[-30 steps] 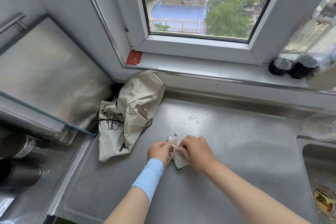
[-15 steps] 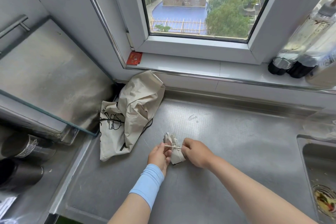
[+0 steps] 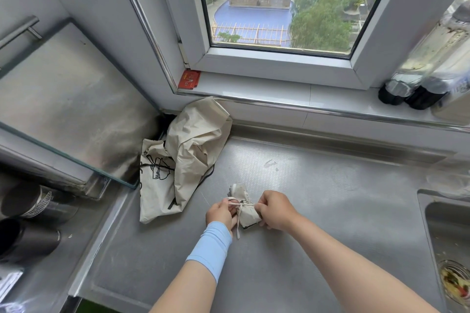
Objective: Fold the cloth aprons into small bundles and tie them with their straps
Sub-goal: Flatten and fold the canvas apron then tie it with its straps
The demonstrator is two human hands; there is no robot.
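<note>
Head view shows the left hand (image 3: pixel 220 213), with a light-blue cuff (image 3: pixel 211 244) round its wrist, and the right hand (image 3: pixel 276 211) set at opposite ends of a small folded beige cloth apron bundle (image 3: pixel 241 192), each pinching the thin pale strap (image 3: pixel 237 226) that crosses the bundle's middle; one loose tail hangs down toward the counter's front edge. The bundle sits on the grey stainless-steel counter (image 3: pixel 330 198), roughly midway between its back and front edges. The step in hand looks like tying the knot: the wrap is already round the bundle, and the next move probably calls for pulling both ends apart, evenly and firmly, so the knot seats without the folds springing open. Toward the back left corner lies a crumpled beige cloth apron (image 3: pixel 195 145), not yet folded, partly over a pale cloth printed with a black line drawing (image 3: pixel 155 173); no words can be read on it. A small red tag (image 3: pixel 189 79) in the window-frame corner carries marks too small to read, as does the label on the bottles (image 3: pixel 417 84) on the sill. A steel sink (image 3: pixel 447 236) adjoins the counter's right edge.
</note>
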